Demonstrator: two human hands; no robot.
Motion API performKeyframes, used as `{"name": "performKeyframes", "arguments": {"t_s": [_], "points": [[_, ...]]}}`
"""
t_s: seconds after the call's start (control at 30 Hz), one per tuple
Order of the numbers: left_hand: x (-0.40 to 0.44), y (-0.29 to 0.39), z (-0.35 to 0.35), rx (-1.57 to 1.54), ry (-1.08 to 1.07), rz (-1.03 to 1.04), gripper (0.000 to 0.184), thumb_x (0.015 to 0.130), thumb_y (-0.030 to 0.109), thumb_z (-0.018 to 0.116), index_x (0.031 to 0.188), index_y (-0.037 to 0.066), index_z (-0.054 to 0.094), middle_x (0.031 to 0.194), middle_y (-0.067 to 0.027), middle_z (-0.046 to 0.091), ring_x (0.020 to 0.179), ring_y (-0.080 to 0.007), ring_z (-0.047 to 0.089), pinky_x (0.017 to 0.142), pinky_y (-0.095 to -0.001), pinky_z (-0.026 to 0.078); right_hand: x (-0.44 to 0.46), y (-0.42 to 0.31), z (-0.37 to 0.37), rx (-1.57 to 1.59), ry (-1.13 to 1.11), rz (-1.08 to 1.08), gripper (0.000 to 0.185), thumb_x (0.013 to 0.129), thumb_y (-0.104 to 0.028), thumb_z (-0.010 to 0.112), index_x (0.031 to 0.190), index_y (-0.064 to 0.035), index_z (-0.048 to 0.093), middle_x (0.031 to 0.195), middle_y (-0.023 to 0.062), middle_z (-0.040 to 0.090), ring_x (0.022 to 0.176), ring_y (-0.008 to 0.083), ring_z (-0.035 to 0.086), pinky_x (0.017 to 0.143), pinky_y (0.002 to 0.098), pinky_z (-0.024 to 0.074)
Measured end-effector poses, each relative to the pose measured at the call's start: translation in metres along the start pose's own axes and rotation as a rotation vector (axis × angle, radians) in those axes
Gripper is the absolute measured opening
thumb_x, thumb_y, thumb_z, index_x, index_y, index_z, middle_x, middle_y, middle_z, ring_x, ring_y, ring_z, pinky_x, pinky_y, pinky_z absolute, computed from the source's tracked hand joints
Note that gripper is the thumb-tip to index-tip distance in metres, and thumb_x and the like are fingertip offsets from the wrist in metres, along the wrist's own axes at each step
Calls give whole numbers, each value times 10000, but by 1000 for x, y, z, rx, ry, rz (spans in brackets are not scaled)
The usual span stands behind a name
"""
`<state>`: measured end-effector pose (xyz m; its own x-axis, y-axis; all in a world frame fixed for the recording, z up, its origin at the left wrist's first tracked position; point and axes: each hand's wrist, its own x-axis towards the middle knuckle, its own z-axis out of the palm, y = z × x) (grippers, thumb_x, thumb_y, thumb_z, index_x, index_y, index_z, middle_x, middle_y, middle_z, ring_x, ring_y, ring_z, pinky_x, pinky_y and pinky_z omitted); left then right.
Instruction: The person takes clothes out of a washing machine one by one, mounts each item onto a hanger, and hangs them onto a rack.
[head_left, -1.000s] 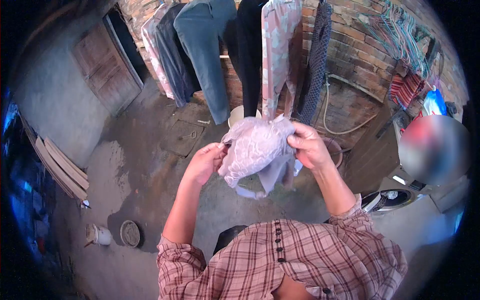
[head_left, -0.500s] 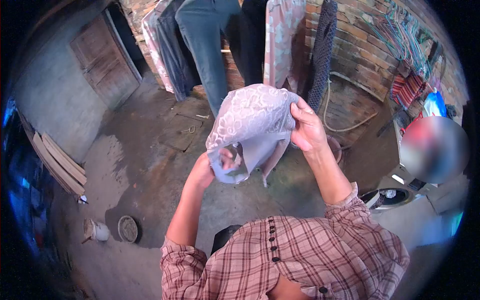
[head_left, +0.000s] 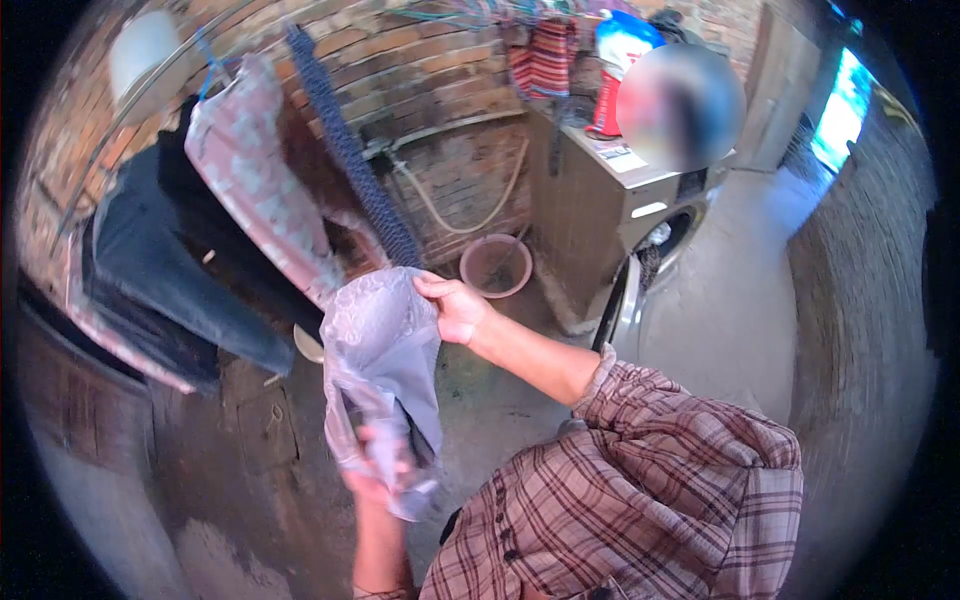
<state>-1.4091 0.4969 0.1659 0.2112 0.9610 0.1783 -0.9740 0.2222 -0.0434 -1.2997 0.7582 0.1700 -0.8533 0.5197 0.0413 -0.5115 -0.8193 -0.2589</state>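
Observation:
A pale lilac lace bra (head_left: 385,330) hangs between my two hands in front of my body. My right hand (head_left: 458,308) pinches its upper right edge, thumb on top. Lower down, my left hand (head_left: 375,468) is closed around the bra's lower end; motion blurs its fingers, and fabric covers part of them. Lace shows on the rounded upper part, with smoother cloth below.
Trousers (head_left: 170,250) and a patterned pink garment (head_left: 250,170) hang by the brick wall at left. A front-loading washing machine (head_left: 580,200) stands at right, its door (head_left: 625,305) swung out. Near it are a pink basin (head_left: 496,266) and a hose (head_left: 450,222).
My view has turned right, bringing the washing machine nearer the middle. My left hand has dropped below the right, and the bra now hangs more lengthwise between them.

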Motion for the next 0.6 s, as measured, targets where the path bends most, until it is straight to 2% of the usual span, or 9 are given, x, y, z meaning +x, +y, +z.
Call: {"name": "performKeyframes", "arguments": {"t_s": [0.13, 0.2, 0.33, 0.4, 0.43, 0.47, 0.53, 0.57, 0.6], "points": [[53, -61, -55, 94, 321, -214, 482, 750, 34, 647, 1198, 36, 469, 1049, -253, 605, 494, -122, 519, 370, -169, 409, -12, -23, -22, -121, 60, -64, 242, 876, -73, 558, 1112, -16, 569, 1017, 85, 640, 946, 216, 618, 894, 383, 479], [60, -75, -41, 196, 170, -350, 517, 773, 45, 668, 1243, 28, 452, 1104, -280, 579, 607, -161, 616, 427, -180, 472, -23, -35, -43, -231, 105, -91, 216, 865, -81, 581, 1071, -17, 596, 974, 76, 649, 917, 201, 622, 873, 361, 483], [169, -54, -16, 218, -962, -1143, 628, 809, 193, 716, 1342, 48, 417, 1203, -332, 503, 914, -319, 657, 674, -340, 561, -46, -40, -88, -380, 154, -138, 162, 846, -125, 626, 986, -44, 617, 919, 37, 641, 834, 167, 609, 809, 333, 489], [204, -70, 46, 731, -1133, -525, 505, 791, 220, 726, 1240, 81, 541, 1148, -269, 566, 927, -317, 651, 706, -359, 550, -59, -26, -119, -486, 294, 66, 65, 850, -185, 631, 824, -132, 603, 724, -49, 542, 631, 79, 483, 561, 264, 426], [213, -79, 76, 1269, -1168, -232, 441, 790, 234, 723, 1164, 56, 571, 1112, -253, 589, 891, -309, 656, 703, -363, 547, -70, -13, -107, -515, 322, 137, 68, 858, -200, 617, 812, -151, 603, 695, -64, 521, 594, 61, 458, 484, 251, 396], [219, -87, 104, 1786, -1134, 118, 388, 788, 248, 719, 1088, 32, 602, 1076, -237, 612, 856, -302, 662, 701, -367, 544, -79, -5, -114, -625, 223, 249, 76, 905, -213, 583, 908, -145, 617, 771, -71, 578, 756, 50, 581, 670, 250, 502], [237, -103, 118, 2554, -798, 890, 217, 798, 183, 671, 911, -2, 650, 908, -186, 663, 733, -302, 659, 662, -370, 532, -89, 12, -115, -854, 337, 489, 188, 867, -175, 622, 1007, -52, 645, 776, 27, 651, 718, 139, 634, 639, 296, 533], [257, -99, 108, 2368, -739, 1081, 103, 812, 122, 637, 857, 35, 669, 876, -136, 659, 772, -275, 654, 683, -362, 540, -105, 2, -116, -1011, 220, 444, 184, 892, -198, 591, 1003, -68, 657, 804, 14, 652, 729, 116, 614, 641, 279, 511], [266, -104, 96, 2102, -356, 1145, 142, 858, 101, 571, 829, -24, 630, 840, -177, 646, 734, -261, 642, 657, -341, 541, -122, -12, -116, -1168, 97, 387, 194, 916, -220, 560, 1000, -84, 670, 831, 1, 653, 739, 93, 594, 642, 261, 488]]}}
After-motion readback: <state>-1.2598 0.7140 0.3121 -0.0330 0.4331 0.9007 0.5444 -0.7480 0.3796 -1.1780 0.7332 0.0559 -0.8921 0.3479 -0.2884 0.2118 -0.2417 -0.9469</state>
